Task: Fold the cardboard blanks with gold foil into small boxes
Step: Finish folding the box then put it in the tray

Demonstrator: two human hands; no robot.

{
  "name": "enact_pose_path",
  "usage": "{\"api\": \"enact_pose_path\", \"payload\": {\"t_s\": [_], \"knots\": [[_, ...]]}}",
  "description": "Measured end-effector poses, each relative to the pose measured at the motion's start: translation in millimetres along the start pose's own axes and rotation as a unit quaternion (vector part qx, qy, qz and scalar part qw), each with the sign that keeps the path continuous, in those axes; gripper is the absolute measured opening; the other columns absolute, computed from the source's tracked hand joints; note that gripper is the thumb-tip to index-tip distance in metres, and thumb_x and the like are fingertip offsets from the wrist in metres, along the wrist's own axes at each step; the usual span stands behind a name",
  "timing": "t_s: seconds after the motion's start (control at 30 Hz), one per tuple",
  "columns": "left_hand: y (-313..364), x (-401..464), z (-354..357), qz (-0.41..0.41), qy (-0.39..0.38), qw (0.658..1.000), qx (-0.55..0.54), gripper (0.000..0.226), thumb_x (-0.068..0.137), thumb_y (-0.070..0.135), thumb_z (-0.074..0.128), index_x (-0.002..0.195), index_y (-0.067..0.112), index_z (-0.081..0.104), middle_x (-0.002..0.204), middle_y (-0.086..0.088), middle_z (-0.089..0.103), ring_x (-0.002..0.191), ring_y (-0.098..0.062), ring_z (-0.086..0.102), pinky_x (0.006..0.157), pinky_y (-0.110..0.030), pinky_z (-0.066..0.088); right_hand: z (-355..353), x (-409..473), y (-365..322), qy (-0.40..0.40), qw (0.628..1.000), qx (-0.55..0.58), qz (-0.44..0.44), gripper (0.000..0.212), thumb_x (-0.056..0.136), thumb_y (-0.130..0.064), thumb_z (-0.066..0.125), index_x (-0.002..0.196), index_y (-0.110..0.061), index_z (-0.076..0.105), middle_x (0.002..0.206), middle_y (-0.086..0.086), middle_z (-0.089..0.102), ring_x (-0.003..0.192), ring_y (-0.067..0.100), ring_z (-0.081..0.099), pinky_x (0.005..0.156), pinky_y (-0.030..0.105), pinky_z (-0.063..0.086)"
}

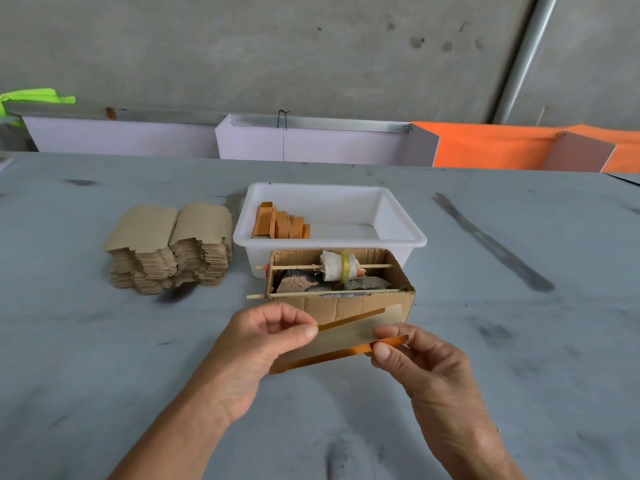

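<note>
I hold one cardboard blank (346, 336) with gold foil edges above the table, just in front of a brown carton. My left hand (263, 344) pinches its left end between thumb and fingers. My right hand (412, 358) pinches the right end, where a gold flap is bent over. A thick stack of flat blanks (173, 247) lies at the left on the table. Several folded gold boxes (280, 223) stand in the left end of a white plastic tub (398, 223).
An open brown carton (384, 301) stands between my hands and the tub, holding a cloth-wrapped roll (337, 266) on wooden sticks. The grey table (104, 341) stretches to both sides. White and orange panels (485, 147) stand along its far edge.
</note>
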State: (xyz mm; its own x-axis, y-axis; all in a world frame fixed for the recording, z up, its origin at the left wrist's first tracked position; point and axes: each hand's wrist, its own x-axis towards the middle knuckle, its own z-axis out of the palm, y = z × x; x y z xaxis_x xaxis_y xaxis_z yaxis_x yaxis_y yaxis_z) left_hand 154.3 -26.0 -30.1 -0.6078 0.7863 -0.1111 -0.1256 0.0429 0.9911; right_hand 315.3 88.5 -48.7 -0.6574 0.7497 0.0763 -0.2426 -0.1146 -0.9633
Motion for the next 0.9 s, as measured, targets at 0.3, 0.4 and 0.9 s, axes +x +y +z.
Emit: {"api": "enact_pose_path", "payload": {"t_s": [0.3,0.4,0.9], "knots": [[5.8,-3.3,2.9,-0.094,-0.089,0.991,0.029,0.013,0.065,0.005,0.075,0.077,0.011,0.072,0.082,-0.013,0.071,0.07,-0.02,0.063,0.07,-0.033,0.048,8.1,1.9,-4.3,0.02,0.999,-0.031,-0.024,0.032,0.054,-0.028,0.079,0.08,-0.011,0.072,0.074,0.013,0.071,0.065,0.021,0.065,0.063,0.023,0.054],[6.0,-4.8,4.1,-0.09,-0.096,0.99,0.056,0.023,0.074,-0.008,0.07,0.087,0.011,0.071,0.081,-0.004,0.072,0.069,-0.015,0.065,0.062,-0.026,0.051,7.6,2.1,-3.1,0.014,0.999,-0.049,-0.017,0.035,0.056,-0.028,0.078,0.083,-0.007,0.07,0.075,0.014,0.071,0.066,0.02,0.066,0.06,0.022,0.053],[3.8,-6.4,4.9,-0.033,-0.11,0.989,0.097,0.031,0.066,0.0,0.079,0.091,0.017,0.073,0.091,-0.007,0.069,0.079,-0.013,0.064,0.069,-0.023,0.052,-3.5,4.0,0.9,-0.035,0.998,-0.018,0.047,0.014,0.058,-0.028,0.076,0.064,-0.018,0.069,0.08,0.008,0.07,0.074,0.016,0.065,0.062,0.023,0.051]]}}
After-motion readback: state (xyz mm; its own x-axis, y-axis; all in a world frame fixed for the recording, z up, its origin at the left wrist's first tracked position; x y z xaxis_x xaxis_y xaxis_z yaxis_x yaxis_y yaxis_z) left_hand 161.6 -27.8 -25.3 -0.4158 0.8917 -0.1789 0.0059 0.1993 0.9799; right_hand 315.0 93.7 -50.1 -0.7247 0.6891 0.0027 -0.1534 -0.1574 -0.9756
